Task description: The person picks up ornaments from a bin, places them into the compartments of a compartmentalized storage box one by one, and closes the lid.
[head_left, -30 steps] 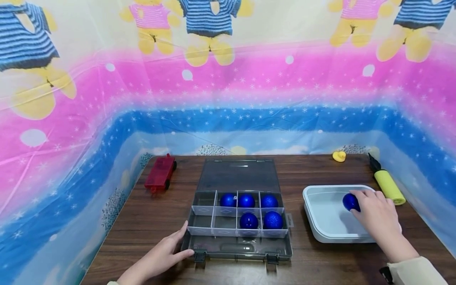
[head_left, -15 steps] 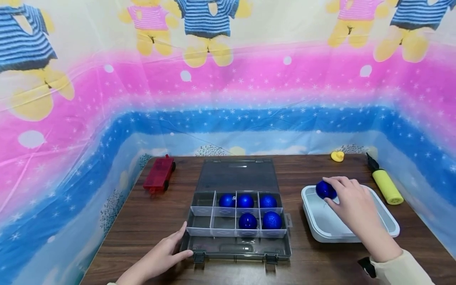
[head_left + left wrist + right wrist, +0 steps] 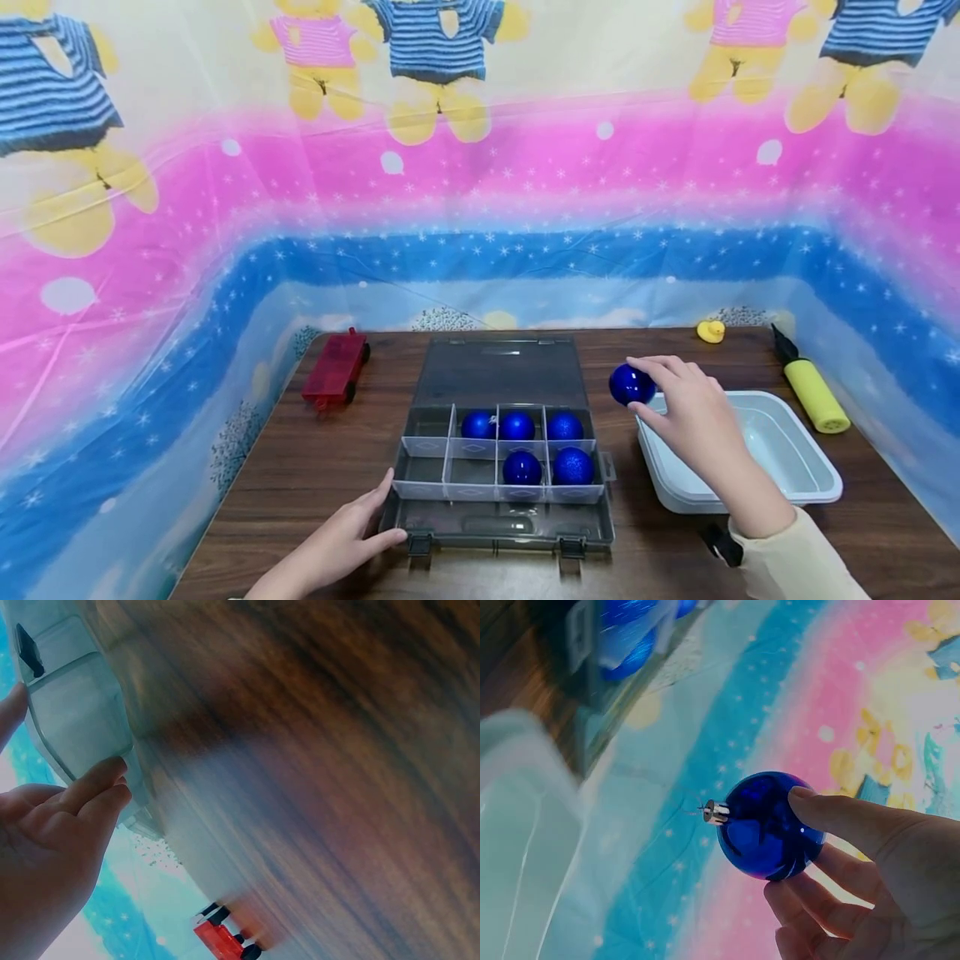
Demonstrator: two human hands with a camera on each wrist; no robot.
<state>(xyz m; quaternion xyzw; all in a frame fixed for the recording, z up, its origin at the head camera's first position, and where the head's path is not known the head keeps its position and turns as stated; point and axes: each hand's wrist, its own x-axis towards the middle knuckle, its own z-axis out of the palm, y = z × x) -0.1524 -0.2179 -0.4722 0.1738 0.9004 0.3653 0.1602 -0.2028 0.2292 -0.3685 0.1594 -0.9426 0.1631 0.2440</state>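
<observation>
My right hand (image 3: 697, 417) pinches a shiny blue Christmas bauble (image 3: 632, 385) between thumb and fingers, over the left rim of a pale plastic tub. The right wrist view shows the bauble's silver cap (image 3: 716, 812) with a thin wire loop. My left hand (image 3: 341, 533) touches the left side of a smoky plastic divided box (image 3: 502, 521), thumb at its front corner and fingers extended along the wall. The box lies with its lid (image 3: 498, 371) folded back. Several blue baubles (image 3: 517, 423) fill back and right compartments; the two left front ones and the back left one hold nothing.
The pale tub (image 3: 671, 492) stands right of the box, its visible inside bare. A red toy cart (image 3: 336, 367) lies at the far left, a yellow rubber duck (image 3: 710, 332) and a yellow-green hand pump (image 3: 816, 392) at the back right. A printed cloth (image 3: 480, 250) surrounds the wooden table.
My right hand has lifted the bauble from inside the tub and carried it left, over the tub's left rim. My left hand has stayed at the box.
</observation>
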